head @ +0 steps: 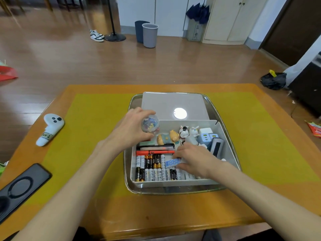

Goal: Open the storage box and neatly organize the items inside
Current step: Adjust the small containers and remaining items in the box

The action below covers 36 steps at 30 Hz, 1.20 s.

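A: Left hand [129,129] grip is curling round a clear ball [150,123] of small coloured bits, holding it above the storage box [224,136] back-left corner.
B: Right?
A: Right hand [194,160] is pinching a blue dotted pack [172,162] over the batteries [154,166] in the front rows.
B: Box location?
A: Sitting open in a metal tray [133,186] on the worktop [86,153], lid [173,105] lying behind it.
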Each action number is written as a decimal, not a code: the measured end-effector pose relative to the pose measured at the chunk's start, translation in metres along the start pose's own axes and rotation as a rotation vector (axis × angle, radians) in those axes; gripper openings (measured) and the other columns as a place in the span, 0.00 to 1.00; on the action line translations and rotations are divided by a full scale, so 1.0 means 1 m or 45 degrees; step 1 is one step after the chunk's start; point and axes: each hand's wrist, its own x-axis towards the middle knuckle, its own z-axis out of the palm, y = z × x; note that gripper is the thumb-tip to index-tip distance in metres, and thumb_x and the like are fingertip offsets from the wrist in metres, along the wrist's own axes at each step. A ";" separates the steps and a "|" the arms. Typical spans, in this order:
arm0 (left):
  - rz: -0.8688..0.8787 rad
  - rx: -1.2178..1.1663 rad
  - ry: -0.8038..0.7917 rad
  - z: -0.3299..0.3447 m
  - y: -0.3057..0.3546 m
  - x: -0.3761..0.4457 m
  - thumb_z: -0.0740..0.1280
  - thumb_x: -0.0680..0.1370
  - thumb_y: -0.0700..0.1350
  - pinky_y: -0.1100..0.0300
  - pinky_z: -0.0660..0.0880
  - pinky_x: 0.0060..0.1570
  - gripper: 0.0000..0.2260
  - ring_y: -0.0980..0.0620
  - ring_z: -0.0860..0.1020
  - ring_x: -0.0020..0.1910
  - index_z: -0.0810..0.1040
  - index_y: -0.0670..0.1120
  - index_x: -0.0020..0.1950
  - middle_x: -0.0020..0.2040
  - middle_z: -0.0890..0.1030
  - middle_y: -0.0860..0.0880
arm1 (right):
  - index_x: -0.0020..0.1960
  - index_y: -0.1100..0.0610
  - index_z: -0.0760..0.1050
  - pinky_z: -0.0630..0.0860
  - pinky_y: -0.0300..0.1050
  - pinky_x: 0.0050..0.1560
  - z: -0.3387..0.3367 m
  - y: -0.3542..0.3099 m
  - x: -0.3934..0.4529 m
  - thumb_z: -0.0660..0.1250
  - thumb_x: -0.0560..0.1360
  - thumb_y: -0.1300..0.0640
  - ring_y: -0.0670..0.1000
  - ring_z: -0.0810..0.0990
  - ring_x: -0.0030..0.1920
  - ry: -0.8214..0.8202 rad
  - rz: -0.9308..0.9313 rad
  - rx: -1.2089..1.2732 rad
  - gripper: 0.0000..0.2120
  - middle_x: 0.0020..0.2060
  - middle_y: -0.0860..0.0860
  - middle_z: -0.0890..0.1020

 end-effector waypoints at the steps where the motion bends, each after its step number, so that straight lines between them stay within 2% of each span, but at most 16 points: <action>1: 0.024 0.009 -0.016 0.002 0.003 -0.001 0.78 0.70 0.54 0.53 0.73 0.55 0.32 0.53 0.69 0.59 0.71 0.54 0.72 0.60 0.74 0.54 | 0.65 0.47 0.78 0.67 0.45 0.43 -0.002 0.001 -0.001 0.68 0.78 0.44 0.49 0.73 0.61 0.018 0.016 0.008 0.17 0.57 0.44 0.79; 4: 0.089 0.016 -0.081 0.010 0.011 -0.004 0.76 0.70 0.57 0.54 0.73 0.58 0.31 0.54 0.70 0.59 0.71 0.54 0.71 0.59 0.74 0.55 | 0.57 0.46 0.80 0.72 0.47 0.44 -0.014 0.009 -0.009 0.66 0.77 0.42 0.48 0.74 0.58 0.148 0.149 0.055 0.13 0.51 0.43 0.80; 7: 0.152 0.009 -0.194 0.024 0.023 -0.007 0.73 0.71 0.62 0.55 0.73 0.60 0.30 0.56 0.70 0.60 0.70 0.56 0.70 0.61 0.74 0.56 | 0.48 0.46 0.80 0.76 0.49 0.41 -0.030 0.024 -0.021 0.64 0.74 0.38 0.48 0.77 0.48 0.313 0.408 0.141 0.14 0.42 0.43 0.81; 9: 0.212 -0.013 -0.294 0.037 0.034 -0.011 0.72 0.71 0.63 0.57 0.72 0.59 0.28 0.57 0.70 0.59 0.70 0.57 0.68 0.59 0.73 0.59 | 0.53 0.45 0.81 0.74 0.45 0.37 -0.035 0.030 -0.027 0.66 0.74 0.40 0.47 0.78 0.42 0.366 0.509 0.213 0.13 0.38 0.41 0.79; 10: 0.247 -0.009 -0.339 0.044 0.038 -0.012 0.73 0.72 0.60 0.58 0.72 0.58 0.26 0.58 0.69 0.58 0.70 0.57 0.67 0.57 0.72 0.60 | 0.58 0.44 0.81 0.72 0.44 0.37 -0.035 0.029 -0.029 0.66 0.75 0.42 0.46 0.77 0.41 0.370 0.534 0.242 0.14 0.37 0.40 0.78; 13: 0.308 0.086 -0.428 0.064 0.044 -0.013 0.77 0.69 0.50 0.56 0.75 0.54 0.29 0.56 0.69 0.59 0.70 0.56 0.67 0.61 0.71 0.58 | 0.64 0.44 0.80 0.75 0.45 0.42 -0.029 0.020 -0.031 0.66 0.76 0.44 0.47 0.79 0.43 0.327 0.533 0.298 0.17 0.36 0.40 0.79; 15: 0.342 0.181 -0.431 0.074 0.044 -0.012 0.78 0.69 0.50 0.57 0.76 0.51 0.31 0.53 0.70 0.61 0.69 0.54 0.68 0.65 0.72 0.55 | 0.64 0.44 0.80 0.79 0.49 0.47 -0.025 0.015 -0.031 0.65 0.76 0.44 0.48 0.80 0.45 0.324 0.536 0.325 0.17 0.39 0.42 0.81; 17: 0.379 0.227 -0.417 0.082 0.043 -0.010 0.78 0.69 0.52 0.60 0.72 0.48 0.31 0.51 0.71 0.61 0.69 0.53 0.68 0.64 0.72 0.53 | 0.62 0.44 0.81 0.80 0.50 0.48 -0.021 0.013 -0.031 0.65 0.76 0.44 0.48 0.81 0.45 0.347 0.542 0.340 0.16 0.40 0.43 0.83; 21: 0.412 0.240 -0.437 0.089 0.039 -0.009 0.76 0.71 0.56 0.56 0.75 0.50 0.29 0.51 0.72 0.60 0.70 0.52 0.68 0.65 0.73 0.53 | 0.61 0.44 0.82 0.80 0.51 0.48 -0.018 0.014 -0.032 0.64 0.76 0.43 0.48 0.81 0.46 0.366 0.552 0.349 0.17 0.42 0.44 0.85; 24: 0.363 0.200 -0.446 0.082 0.036 -0.008 0.77 0.69 0.55 0.59 0.74 0.49 0.30 0.53 0.71 0.61 0.70 0.54 0.67 0.66 0.73 0.55 | 0.60 0.44 0.82 0.80 0.49 0.45 -0.015 0.015 -0.031 0.64 0.76 0.42 0.47 0.80 0.45 0.379 0.557 0.327 0.16 0.41 0.43 0.84; 26: 0.325 0.188 -0.460 0.074 0.035 -0.008 0.78 0.68 0.54 0.55 0.77 0.52 0.30 0.54 0.71 0.61 0.70 0.55 0.67 0.65 0.73 0.56 | 0.58 0.44 0.82 0.77 0.47 0.41 -0.010 0.013 -0.027 0.64 0.76 0.41 0.46 0.78 0.44 0.394 0.517 0.288 0.15 0.42 0.42 0.83; 28: 0.295 0.181 -0.465 0.064 0.035 -0.009 0.78 0.68 0.54 0.55 0.77 0.52 0.29 0.54 0.72 0.59 0.69 0.55 0.64 0.62 0.74 0.56 | 0.55 0.45 0.82 0.74 0.46 0.39 -0.003 0.009 -0.022 0.64 0.77 0.40 0.47 0.79 0.45 0.381 0.438 0.203 0.14 0.42 0.43 0.83; 30: 0.223 0.143 -0.447 0.048 0.032 -0.010 0.77 0.68 0.56 0.56 0.77 0.47 0.26 0.54 0.75 0.55 0.69 0.56 0.60 0.57 0.75 0.56 | 0.53 0.46 0.81 0.71 0.45 0.38 0.003 0.005 -0.016 0.64 0.77 0.40 0.50 0.79 0.50 0.318 0.357 0.072 0.13 0.45 0.44 0.83; 33: 0.062 0.000 -0.322 0.012 0.017 -0.010 0.76 0.65 0.62 0.56 0.77 0.44 0.26 0.57 0.76 0.48 0.70 0.56 0.57 0.52 0.76 0.57 | 0.50 0.47 0.80 0.67 0.45 0.38 0.004 0.002 -0.012 0.65 0.76 0.36 0.50 0.78 0.51 0.215 0.336 -0.008 0.16 0.46 0.45 0.81; 36: -0.047 -0.047 -0.160 -0.018 -0.008 -0.011 0.77 0.65 0.60 0.53 0.75 0.50 0.28 0.53 0.75 0.52 0.73 0.55 0.60 0.54 0.77 0.56 | 0.44 0.47 0.79 0.65 0.44 0.34 -0.007 0.001 -0.004 0.61 0.77 0.32 0.47 0.75 0.46 0.277 0.327 -0.009 0.20 0.41 0.43 0.76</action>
